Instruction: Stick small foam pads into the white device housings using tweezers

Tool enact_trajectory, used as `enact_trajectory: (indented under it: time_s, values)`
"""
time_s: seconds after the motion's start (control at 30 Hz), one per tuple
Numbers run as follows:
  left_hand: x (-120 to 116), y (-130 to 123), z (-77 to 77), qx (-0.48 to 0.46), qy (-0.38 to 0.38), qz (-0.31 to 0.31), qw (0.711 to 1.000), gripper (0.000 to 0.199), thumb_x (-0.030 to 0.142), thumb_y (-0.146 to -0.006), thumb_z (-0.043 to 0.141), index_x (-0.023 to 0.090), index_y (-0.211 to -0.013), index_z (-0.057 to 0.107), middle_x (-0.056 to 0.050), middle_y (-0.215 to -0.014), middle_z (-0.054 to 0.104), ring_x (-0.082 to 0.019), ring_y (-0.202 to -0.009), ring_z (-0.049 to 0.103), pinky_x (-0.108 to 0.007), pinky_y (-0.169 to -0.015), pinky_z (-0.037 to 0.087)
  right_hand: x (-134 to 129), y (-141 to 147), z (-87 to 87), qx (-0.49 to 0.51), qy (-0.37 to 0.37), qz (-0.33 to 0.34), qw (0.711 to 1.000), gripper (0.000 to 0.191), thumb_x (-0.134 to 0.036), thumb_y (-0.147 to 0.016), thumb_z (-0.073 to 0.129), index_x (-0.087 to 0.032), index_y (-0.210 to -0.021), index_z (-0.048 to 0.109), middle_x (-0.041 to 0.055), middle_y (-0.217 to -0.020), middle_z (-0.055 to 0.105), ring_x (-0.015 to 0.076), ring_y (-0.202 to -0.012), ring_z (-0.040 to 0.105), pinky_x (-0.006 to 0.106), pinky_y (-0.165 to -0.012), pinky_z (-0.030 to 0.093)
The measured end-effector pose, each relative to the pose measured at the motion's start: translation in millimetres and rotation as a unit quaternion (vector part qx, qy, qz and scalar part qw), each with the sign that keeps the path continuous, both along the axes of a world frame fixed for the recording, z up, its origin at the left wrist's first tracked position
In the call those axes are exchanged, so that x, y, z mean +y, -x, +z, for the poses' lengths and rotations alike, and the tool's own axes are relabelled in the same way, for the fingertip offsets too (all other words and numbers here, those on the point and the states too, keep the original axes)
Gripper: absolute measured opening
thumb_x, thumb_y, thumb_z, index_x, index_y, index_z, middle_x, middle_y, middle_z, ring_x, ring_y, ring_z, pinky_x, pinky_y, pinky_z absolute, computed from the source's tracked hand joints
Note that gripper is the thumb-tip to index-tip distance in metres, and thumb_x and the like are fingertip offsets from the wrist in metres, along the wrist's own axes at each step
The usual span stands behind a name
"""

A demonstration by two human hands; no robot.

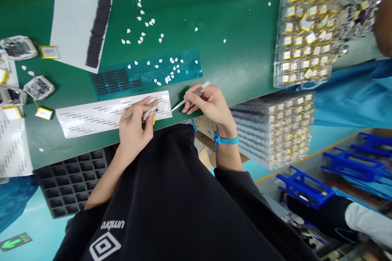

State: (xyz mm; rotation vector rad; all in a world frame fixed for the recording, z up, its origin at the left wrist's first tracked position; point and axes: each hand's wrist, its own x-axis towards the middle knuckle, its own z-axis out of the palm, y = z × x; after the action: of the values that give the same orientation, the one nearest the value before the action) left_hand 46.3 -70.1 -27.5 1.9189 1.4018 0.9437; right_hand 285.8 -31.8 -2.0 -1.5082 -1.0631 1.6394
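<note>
Small pale rounded module (150, 113), yellow tab showing beneath it, clenched in left-hand grip (134, 130), held over a long white printed label sheet (113, 113) by the front edge of the green counter (232, 69). Right-hand grip (211, 104) pinches slim steel tweezers (192, 97), tip at the sheet's right end. Behind the sheet, teal plastic film (147, 73) dotted with small white pieces. Toward the counter's right end, clear-bagged stacks of yellow-tabbed pouch cells (303, 28).
</note>
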Motion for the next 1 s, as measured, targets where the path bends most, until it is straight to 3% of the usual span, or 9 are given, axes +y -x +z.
enact_trajectory:
  time_s: [0.1, 0.23, 0.37, 0.47, 0.57, 0.67, 1.0]
  values:
    - [1.5, 1.2, -2.3, -0.004, -0.004, -0.001, 1.0, 0.009, 0.016, -0.1, 0.06, 0.024, -0.105, 0.06, -0.008, -0.119, 0.083, -0.03, -0.124, 0.074, -0.045, -0.101, 0.056, 1.2, -3.7, -2.8, 0.031, -0.01, -0.002, 0.999, 0.048, -0.065, -0.083, 0.083, -0.02, -0.086, 0.067, -0.0014, -0.064, 0.074, 0.0148, -0.06, 0.076, 0.021, -0.055, 0.064]
    - [-0.2, 1.2, 2.6, -0.019, -0.025, 0.002, 1.0, 0.011, 0.017, -0.102, 0.063, 0.021, -0.109, 0.071, -0.005, -0.115, 0.084, -0.027, -0.119, 0.077, -0.04, -0.101, 0.059, 2.6, -1.2, -3.8, 0.088, -0.072, -0.058, 0.992, 0.043, -0.062, -0.087, 0.082, -0.023, -0.084, 0.065, -0.0031, -0.065, 0.075, 0.0143, -0.059, 0.076, 0.02, -0.052, 0.061]
    - [-4.2, -0.4, 26.8, -0.114, 0.027, 0.082, 0.99, 0.014, 0.02, -0.099, 0.073, 0.022, -0.111, 0.079, -0.001, -0.106, 0.084, -0.017, -0.08, 0.083, -0.024, -0.072, 0.064, 2.5, 20.3, 6.0, 0.09, -0.151, -0.098, 0.98, 0.039, -0.064, -0.093, 0.074, -0.026, -0.086, 0.065, -0.0032, -0.068, 0.076, 0.0148, -0.056, 0.075, 0.023, -0.05, 0.062]
    - [-1.2, 0.5, 51.9, -0.197, 0.119, 0.08, 0.97, 0.015, 0.021, -0.099, 0.073, 0.021, -0.113, 0.079, 0.0, -0.099, 0.083, -0.014, -0.064, 0.08, -0.021, -0.059, 0.063, 1.7, 38.3, 16.7, 0.087, -0.183, -0.091, 0.975, 0.034, -0.06, -0.098, 0.069, -0.027, -0.088, 0.069, -0.0022, -0.068, 0.076, 0.0155, -0.056, 0.075, 0.025, -0.051, 0.064]
    - [5.2, 3.3, 70.3, -0.283, 0.197, 0.012, 0.939, 0.024, 0.016, -0.096, 0.076, 0.02, -0.12, 0.078, -0.002, -0.1, 0.083, -0.018, -0.072, 0.083, -0.024, -0.068, 0.069, 1.3, 48.7, 24.4, 0.097, -0.201, -0.067, 0.973, 0.029, -0.053, -0.103, 0.064, -0.027, -0.093, 0.07, -0.0032, -0.068, 0.075, 0.0159, -0.06, 0.077, 0.025, -0.054, 0.066]
    - [8.1, 5.1, 78.0, -0.332, 0.229, -0.029, 0.915, 0.036, 0.011, -0.093, 0.077, 0.02, -0.128, 0.076, -0.004, -0.109, 0.083, -0.022, -0.086, 0.084, -0.032, -0.083, 0.073, 1.0, 52.4, 28.9, 0.118, -0.219, -0.034, 0.968, 0.027, -0.048, -0.106, 0.062, -0.025, -0.094, 0.068, -0.0035, -0.07, 0.076, 0.0161, -0.063, 0.078, 0.026, -0.058, 0.067]
    - [5.4, 5.7, 81.2, -0.333, 0.239, -0.03, 0.912, 0.041, 0.007, -0.093, 0.076, 0.02, -0.131, 0.076, -0.004, -0.108, 0.083, -0.023, -0.087, 0.084, -0.033, -0.085, 0.073, 2.4, 51.9, 33.2, 0.167, -0.249, -0.016, 0.954, 0.019, -0.032, -0.11, 0.059, -0.022, -0.097, 0.069, -0.0029, -0.077, 0.081, 0.0115, -0.061, 0.077, 0.02, -0.057, 0.065]
